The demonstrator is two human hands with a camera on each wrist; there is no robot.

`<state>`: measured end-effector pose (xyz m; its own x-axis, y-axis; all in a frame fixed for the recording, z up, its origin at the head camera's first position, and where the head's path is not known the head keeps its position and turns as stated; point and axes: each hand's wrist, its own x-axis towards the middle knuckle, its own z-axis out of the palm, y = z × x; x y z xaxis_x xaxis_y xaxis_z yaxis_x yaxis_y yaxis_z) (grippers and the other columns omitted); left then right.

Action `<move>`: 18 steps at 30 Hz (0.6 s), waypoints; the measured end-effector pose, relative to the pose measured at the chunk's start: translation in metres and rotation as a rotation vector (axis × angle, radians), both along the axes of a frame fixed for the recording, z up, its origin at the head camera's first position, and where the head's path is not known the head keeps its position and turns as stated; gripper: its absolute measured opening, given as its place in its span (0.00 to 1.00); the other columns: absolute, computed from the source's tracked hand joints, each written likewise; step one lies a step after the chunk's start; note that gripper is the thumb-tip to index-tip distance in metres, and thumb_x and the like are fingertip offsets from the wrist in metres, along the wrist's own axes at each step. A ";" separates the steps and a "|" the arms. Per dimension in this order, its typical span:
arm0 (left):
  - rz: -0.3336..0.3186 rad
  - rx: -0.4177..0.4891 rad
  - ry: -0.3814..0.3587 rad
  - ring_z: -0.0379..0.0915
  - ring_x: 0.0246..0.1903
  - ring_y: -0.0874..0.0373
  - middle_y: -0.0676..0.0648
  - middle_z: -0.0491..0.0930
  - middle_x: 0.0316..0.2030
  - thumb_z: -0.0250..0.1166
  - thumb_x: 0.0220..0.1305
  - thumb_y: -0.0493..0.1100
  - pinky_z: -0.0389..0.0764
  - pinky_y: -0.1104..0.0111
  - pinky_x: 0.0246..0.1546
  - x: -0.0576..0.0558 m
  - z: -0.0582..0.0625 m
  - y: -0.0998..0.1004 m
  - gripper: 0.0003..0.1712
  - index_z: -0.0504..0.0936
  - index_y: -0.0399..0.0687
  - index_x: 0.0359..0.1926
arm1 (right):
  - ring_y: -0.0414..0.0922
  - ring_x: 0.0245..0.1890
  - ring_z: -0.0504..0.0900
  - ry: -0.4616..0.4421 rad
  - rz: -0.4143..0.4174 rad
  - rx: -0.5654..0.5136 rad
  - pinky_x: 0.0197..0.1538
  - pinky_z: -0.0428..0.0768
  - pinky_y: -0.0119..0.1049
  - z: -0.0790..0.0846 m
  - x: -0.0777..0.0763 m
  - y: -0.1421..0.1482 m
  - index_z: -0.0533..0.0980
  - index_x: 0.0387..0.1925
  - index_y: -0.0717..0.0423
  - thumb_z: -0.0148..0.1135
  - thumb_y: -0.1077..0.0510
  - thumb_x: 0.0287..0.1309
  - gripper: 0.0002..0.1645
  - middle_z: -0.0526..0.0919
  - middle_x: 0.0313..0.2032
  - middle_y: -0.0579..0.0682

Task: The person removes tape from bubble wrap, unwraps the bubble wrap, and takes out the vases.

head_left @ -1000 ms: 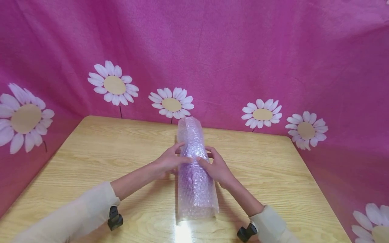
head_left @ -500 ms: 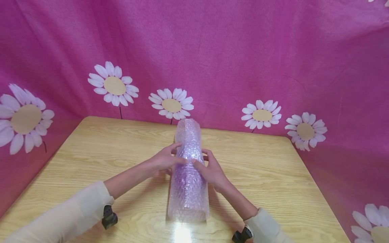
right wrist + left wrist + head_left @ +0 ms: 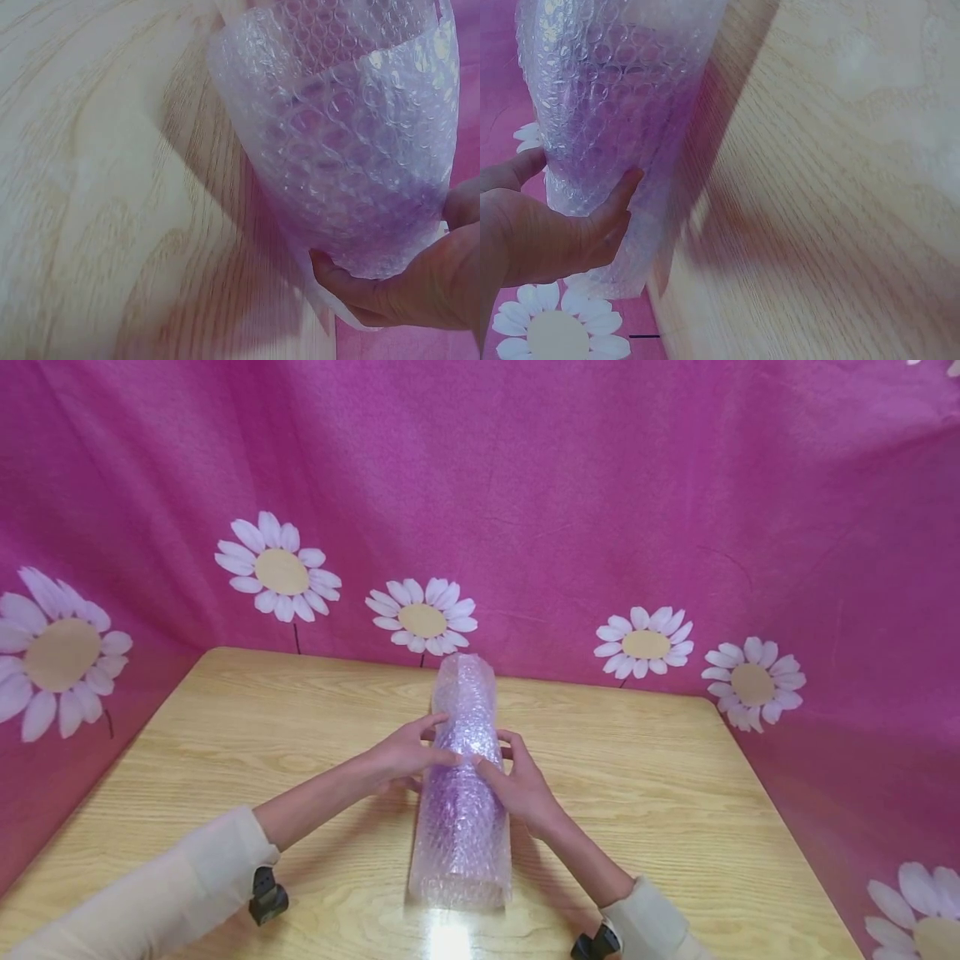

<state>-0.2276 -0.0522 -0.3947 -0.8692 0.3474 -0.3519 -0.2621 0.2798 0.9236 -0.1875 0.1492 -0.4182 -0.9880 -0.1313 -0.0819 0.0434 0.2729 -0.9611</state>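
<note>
Between the side edges of the pale wooden desk [image 3: 637, 777], the left hand [image 3: 407, 753] and right hand [image 3: 525, 783], fingers spread, clasp a translucent purplish bubble-wrap roll [image 3: 463, 827], likely keeping it wound

Your left arm [image 3: 318, 802] and right arm [image 3: 587, 858] reach forward; left grip [image 3: 405, 757] and right grip [image 3: 527, 789] curve inward, thumbs [image 3: 444, 758] nearly touching.
</note>
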 end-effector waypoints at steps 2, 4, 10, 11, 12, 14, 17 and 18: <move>-0.005 0.003 0.004 0.67 0.62 0.34 0.35 0.59 0.70 0.70 0.62 0.41 0.85 0.48 0.42 0.000 0.000 0.000 0.48 0.55 0.51 0.78 | 0.60 0.44 0.82 0.000 0.002 -0.015 0.40 0.87 0.50 0.000 0.000 0.001 0.60 0.68 0.57 0.60 0.52 0.69 0.33 0.65 0.60 0.69; -0.011 0.005 0.009 0.67 0.61 0.35 0.35 0.59 0.70 0.70 0.62 0.41 0.85 0.49 0.42 0.001 -0.001 -0.001 0.48 0.55 0.51 0.78 | 0.60 0.44 0.82 0.002 0.006 -0.026 0.40 0.87 0.50 -0.001 0.001 0.001 0.60 0.69 0.57 0.59 0.53 0.69 0.33 0.65 0.60 0.69; -0.031 0.024 0.019 0.69 0.60 0.35 0.35 0.59 0.70 0.68 0.63 0.39 0.85 0.50 0.43 0.001 -0.002 -0.004 0.47 0.54 0.50 0.78 | 0.60 0.44 0.82 0.004 0.008 -0.007 0.40 0.87 0.50 0.000 0.002 0.001 0.59 0.70 0.57 0.59 0.52 0.70 0.33 0.66 0.60 0.69; -0.036 0.028 0.021 0.69 0.60 0.35 0.35 0.58 0.70 0.68 0.63 0.39 0.85 0.50 0.43 0.001 -0.002 -0.005 0.47 0.54 0.50 0.78 | 0.60 0.44 0.83 0.008 0.010 0.001 0.40 0.87 0.50 -0.001 0.001 0.001 0.59 0.70 0.57 0.58 0.51 0.70 0.34 0.66 0.60 0.69; -0.040 0.032 0.021 0.69 0.60 0.35 0.35 0.58 0.70 0.67 0.63 0.39 0.85 0.49 0.43 0.001 -0.002 -0.005 0.46 0.54 0.50 0.78 | 0.60 0.44 0.83 0.008 0.010 0.009 0.40 0.87 0.49 -0.001 0.001 0.001 0.59 0.70 0.57 0.58 0.51 0.70 0.33 0.66 0.60 0.68; -0.040 0.042 0.015 0.68 0.61 0.35 0.35 0.58 0.71 0.67 0.63 0.39 0.85 0.50 0.44 0.001 -0.001 -0.006 0.46 0.55 0.51 0.78 | 0.60 0.45 0.83 0.009 0.011 0.020 0.40 0.87 0.49 -0.002 0.001 0.002 0.59 0.70 0.56 0.58 0.51 0.70 0.33 0.66 0.60 0.68; -0.051 0.043 0.019 0.68 0.61 0.35 0.35 0.57 0.71 0.67 0.63 0.38 0.85 0.51 0.44 0.001 -0.001 -0.007 0.46 0.55 0.50 0.78 | 0.60 0.45 0.83 0.010 0.009 0.025 0.40 0.87 0.49 -0.003 0.000 0.002 0.59 0.70 0.55 0.58 0.51 0.70 0.33 0.66 0.60 0.68; -0.054 0.046 0.018 0.69 0.61 0.36 0.35 0.57 0.71 0.67 0.63 0.38 0.85 0.52 0.44 0.000 -0.002 -0.007 0.46 0.55 0.50 0.78 | 0.60 0.45 0.83 0.009 0.007 0.028 0.40 0.87 0.49 -0.004 -0.001 0.003 0.59 0.70 0.55 0.58 0.51 0.70 0.33 0.67 0.60 0.68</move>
